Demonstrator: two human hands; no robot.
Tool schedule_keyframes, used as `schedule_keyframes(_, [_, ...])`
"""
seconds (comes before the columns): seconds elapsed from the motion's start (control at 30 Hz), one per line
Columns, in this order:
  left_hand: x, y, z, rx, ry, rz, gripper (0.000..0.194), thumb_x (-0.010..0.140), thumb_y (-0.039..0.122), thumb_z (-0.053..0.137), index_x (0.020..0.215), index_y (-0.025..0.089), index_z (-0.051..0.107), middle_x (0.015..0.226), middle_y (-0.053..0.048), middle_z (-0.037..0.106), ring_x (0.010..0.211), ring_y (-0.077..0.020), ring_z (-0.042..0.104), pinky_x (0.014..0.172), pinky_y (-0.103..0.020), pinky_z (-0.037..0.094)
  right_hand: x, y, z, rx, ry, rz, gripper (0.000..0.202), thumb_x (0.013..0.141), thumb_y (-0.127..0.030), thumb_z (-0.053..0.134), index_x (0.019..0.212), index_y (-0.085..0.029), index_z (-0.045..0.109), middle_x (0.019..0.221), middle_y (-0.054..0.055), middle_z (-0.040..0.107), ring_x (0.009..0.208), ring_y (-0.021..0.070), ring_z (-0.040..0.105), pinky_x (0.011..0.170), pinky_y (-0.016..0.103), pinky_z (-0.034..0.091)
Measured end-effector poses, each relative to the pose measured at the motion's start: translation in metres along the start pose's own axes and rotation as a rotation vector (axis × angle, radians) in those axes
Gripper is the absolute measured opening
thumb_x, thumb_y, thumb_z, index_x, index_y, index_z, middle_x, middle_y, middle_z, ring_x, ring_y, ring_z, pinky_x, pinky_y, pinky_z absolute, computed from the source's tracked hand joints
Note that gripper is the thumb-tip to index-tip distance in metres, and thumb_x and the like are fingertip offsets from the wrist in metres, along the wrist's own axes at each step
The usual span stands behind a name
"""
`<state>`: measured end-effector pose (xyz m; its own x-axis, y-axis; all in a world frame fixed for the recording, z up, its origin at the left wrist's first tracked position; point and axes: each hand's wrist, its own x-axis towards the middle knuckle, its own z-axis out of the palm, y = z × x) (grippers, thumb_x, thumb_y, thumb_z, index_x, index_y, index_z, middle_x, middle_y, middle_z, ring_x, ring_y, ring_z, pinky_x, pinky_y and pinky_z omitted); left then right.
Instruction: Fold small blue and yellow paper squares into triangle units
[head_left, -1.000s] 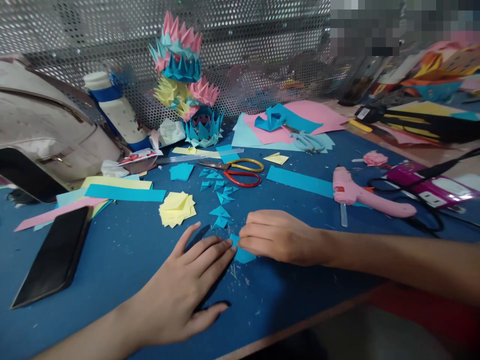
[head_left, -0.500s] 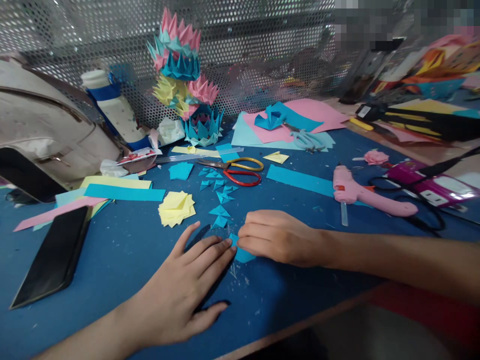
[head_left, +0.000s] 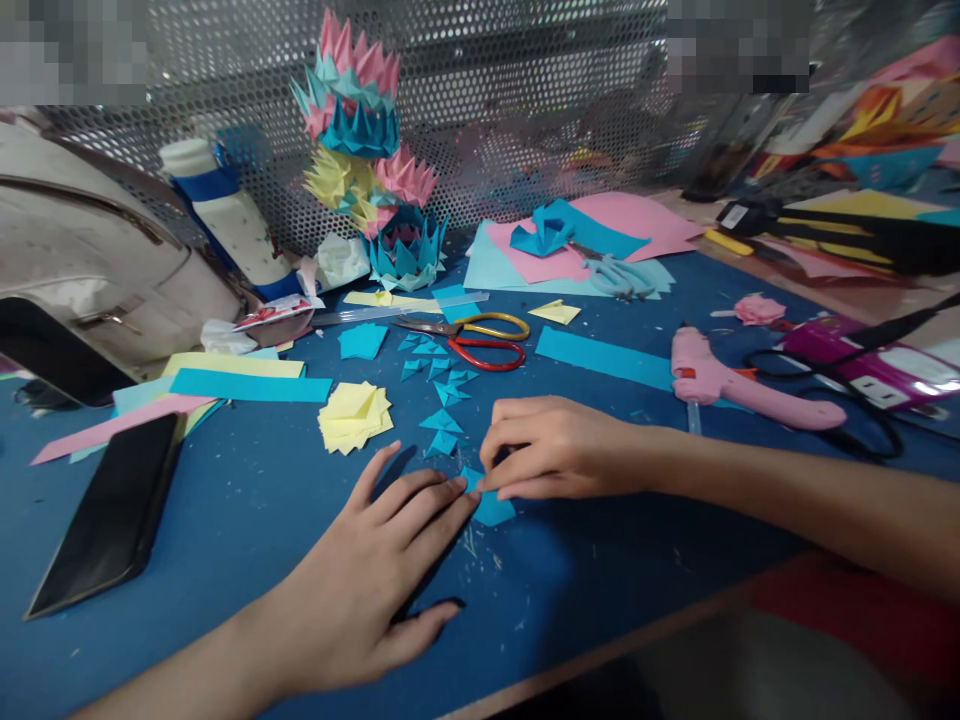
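Observation:
A small folded piece of blue paper (head_left: 495,509) lies on the table between my hands. My left hand (head_left: 386,560) is spread flat, and its index and middle fingertips press on the paper's left edge. From the right, my right hand (head_left: 559,448) bends its fingers down to the same paper, thumb and index close together at its upper edge. Just beyond, several small folded blue triangles (head_left: 441,442) run away in a line. A stack of yellow paper pieces (head_left: 354,417) sits beyond my left fingers. Scissors with red and yellow handles (head_left: 487,342) lie past the triangles.
Paper strips (head_left: 251,385) and a black phone (head_left: 105,515) lie at the left. On the right are a pink glue gun (head_left: 742,390) and a purple power strip (head_left: 855,365). Folded-paper crowns (head_left: 409,245) stand stacked at the back, beside a bottle (head_left: 232,220).
My right hand has lifted slightly and its fingers have opened a little at the blue paper. My left hand stays almost in place. The view has shifted a little.

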<state>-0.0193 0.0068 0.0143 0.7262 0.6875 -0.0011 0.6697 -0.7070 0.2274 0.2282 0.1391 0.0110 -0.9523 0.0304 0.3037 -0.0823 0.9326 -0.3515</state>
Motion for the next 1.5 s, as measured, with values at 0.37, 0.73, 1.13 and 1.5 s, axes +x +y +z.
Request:
schedule_keyframes(0.37, [-0.002,-0.002,0.003,-0.01,0.02,0.009,0.069,0.097,0.042,0.052,0.156,0.018,0.027,0.146,-0.009,0.05,0.138,-0.03,0.04,0.123,-0.059,0.0,-0.003,0.01,-0.002,-0.191,-0.058,0.012,0.033,0.105,-0.042,0.043,0.111,-0.026,0.072,0.086,0.003,0.061,0.079,0.0171,0.042,0.072,0.032,0.029])
schedule_keyframes(0.73, [-0.002,-0.001,0.003,-0.005,0.048,0.002,0.067,0.096,0.04,0.052,0.156,0.018,0.029,0.141,-0.009,0.054,0.135,-0.0307,0.044,0.123,-0.061,0.006,0.006,-0.008,0.004,-0.451,-0.06,-0.081,0.029,0.106,-0.029,0.041,0.11,-0.016,0.067,0.08,0.003,0.06,0.075,0.0175,0.044,0.066,0.034,0.027])
schedule_keyframes(1.13, [-0.002,-0.003,0.007,0.064,0.022,0.044,0.071,0.1,0.044,0.05,0.159,0.017,0.02,0.164,-0.009,0.024,0.15,-0.0315,0.021,0.123,-0.06,0.006,0.0,-0.008,-0.015,-0.136,-0.098,-0.022,0.027,0.104,-0.03,0.046,0.094,-0.02,0.069,0.077,0.001,0.066,0.075,0.0163,0.051,0.067,0.031,0.033])
schedule_keyframes(1.5, [-0.004,-0.003,0.007,0.0,0.032,0.078,0.067,0.1,0.034,0.051,0.157,0.016,0.022,0.158,-0.013,0.038,0.148,-0.027,0.032,0.124,-0.057,0.005,0.001,0.0,-0.002,-0.138,-0.127,-0.095,0.017,0.099,-0.033,0.057,0.103,-0.018,0.063,0.095,0.005,0.067,0.086,0.0171,0.055,0.072,0.028,0.037])
